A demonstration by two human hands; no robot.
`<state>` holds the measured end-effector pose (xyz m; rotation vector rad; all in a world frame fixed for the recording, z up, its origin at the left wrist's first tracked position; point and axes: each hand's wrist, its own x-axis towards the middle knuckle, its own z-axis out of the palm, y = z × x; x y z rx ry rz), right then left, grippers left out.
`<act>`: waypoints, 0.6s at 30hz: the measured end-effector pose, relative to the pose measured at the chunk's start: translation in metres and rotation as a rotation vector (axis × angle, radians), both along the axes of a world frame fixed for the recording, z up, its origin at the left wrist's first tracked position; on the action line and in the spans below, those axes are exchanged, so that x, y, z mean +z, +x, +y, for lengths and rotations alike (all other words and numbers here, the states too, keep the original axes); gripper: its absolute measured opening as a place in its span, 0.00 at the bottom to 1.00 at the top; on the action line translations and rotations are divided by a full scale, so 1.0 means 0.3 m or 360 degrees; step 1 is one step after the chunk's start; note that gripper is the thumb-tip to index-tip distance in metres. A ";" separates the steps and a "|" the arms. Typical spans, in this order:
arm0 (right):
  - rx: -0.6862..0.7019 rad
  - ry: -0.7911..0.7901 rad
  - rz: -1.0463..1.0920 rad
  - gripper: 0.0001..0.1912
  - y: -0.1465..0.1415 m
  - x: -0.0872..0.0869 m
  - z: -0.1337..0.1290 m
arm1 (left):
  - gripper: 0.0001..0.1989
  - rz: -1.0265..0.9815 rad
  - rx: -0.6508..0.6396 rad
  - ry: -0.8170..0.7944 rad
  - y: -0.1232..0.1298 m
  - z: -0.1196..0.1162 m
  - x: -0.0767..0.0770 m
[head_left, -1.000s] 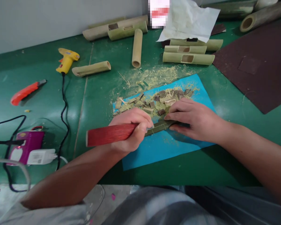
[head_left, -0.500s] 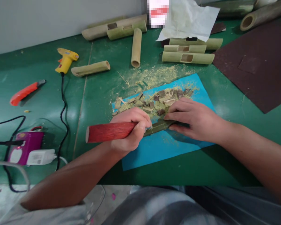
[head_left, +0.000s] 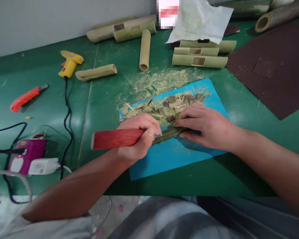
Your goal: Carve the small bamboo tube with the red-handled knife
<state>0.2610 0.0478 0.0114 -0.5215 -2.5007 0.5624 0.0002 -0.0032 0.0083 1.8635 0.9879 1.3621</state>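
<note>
My left hand (head_left: 142, 134) is closed around a red wooden-handled cutting tool (head_left: 117, 138). Its working end is mostly behind my fingers and meets the bamboo, so I cannot tell its exact kind. Under it lies a dark green bamboo piece (head_left: 168, 134) with thin light lines marked across it. The fingers and thumb of my right hand (head_left: 204, 124) grip the far right end of that piece and press it down on a blue sheet (head_left: 159, 162). Bamboo chips (head_left: 160, 110) and pale shavings lie on the sheet just beyond both hands.
Several bamboo tubes (head_left: 200, 61), some with cut openings, lie along the back. To the left are a yellow glue gun (head_left: 71, 63), an orange utility knife (head_left: 27, 99) and a purple power strip (head_left: 31, 156) with cords. A dark brown sheet (head_left: 279, 86) lies right, white paper (head_left: 201, 21) behind.
Almost nothing differs. The red handle's free end has risen very slightly; both hands and the bamboo keep their places.
</note>
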 end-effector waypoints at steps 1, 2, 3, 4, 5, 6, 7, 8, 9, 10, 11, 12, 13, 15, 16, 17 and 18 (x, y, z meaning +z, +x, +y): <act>-0.0006 0.0004 -0.0005 0.09 0.001 -0.001 0.000 | 0.11 -0.0028 -0.0007 0.0019 0.001 0.000 0.001; -0.0012 0.0011 -0.0006 0.09 0.002 -0.003 0.000 | 0.11 -0.0014 -0.0006 0.0026 0.001 0.000 0.002; -0.0018 0.0018 -0.0011 0.09 0.003 -0.004 0.000 | 0.11 0.0010 -0.0006 0.0028 0.000 0.000 0.004; -0.0025 0.0020 -0.0018 0.09 0.004 -0.004 0.000 | 0.11 0.0030 -0.0003 0.0025 0.000 0.000 0.005; -0.0028 0.0018 -0.0023 0.09 0.004 -0.004 0.000 | 0.11 0.0042 -0.0002 0.0018 -0.001 -0.001 0.006; -0.0028 0.0013 -0.0026 0.09 0.005 -0.004 0.000 | 0.10 0.0042 -0.0003 0.0011 -0.001 -0.002 0.006; -0.0026 0.0008 -0.0029 0.09 0.005 -0.003 -0.001 | 0.10 0.0033 -0.0008 0.0009 -0.001 -0.002 0.006; -0.0024 0.0008 -0.0025 0.09 0.004 -0.002 -0.001 | 0.10 0.0021 -0.0013 0.0007 0.000 -0.002 0.005; -0.0022 0.0011 -0.0018 0.09 0.004 -0.001 -0.002 | 0.10 0.0010 -0.0019 0.0008 0.001 -0.002 0.005; -0.0019 0.0018 -0.0009 0.09 0.003 -0.001 -0.003 | 0.09 0.0002 -0.0024 0.0009 0.002 -0.001 0.005; -0.0021 0.0025 -0.0002 0.09 0.003 0.000 -0.003 | 0.09 0.0002 -0.0035 0.0010 0.004 -0.001 0.005; -0.0026 0.0029 0.0000 0.09 0.003 0.000 -0.004 | 0.10 0.0010 -0.0042 0.0009 0.005 0.000 0.006; -0.0029 0.0028 -0.0005 0.09 0.002 0.000 -0.004 | 0.10 0.0025 -0.0045 0.0002 0.006 0.001 0.006; -0.0033 0.0017 -0.0021 0.09 0.003 0.000 -0.003 | 0.10 0.0046 -0.0052 0.0005 0.008 0.003 0.008; -0.0032 0.0013 -0.0028 0.09 0.003 0.000 -0.002 | 0.10 0.0046 -0.0049 0.0011 0.008 0.004 0.009; -0.0030 0.0012 -0.0030 0.09 0.004 0.000 -0.001 | 0.10 0.0039 -0.0046 0.0021 0.008 0.004 0.009; -0.0030 0.0011 -0.0032 0.09 0.004 0.000 -0.001 | 0.11 0.0025 -0.0041 0.0033 0.007 0.005 0.010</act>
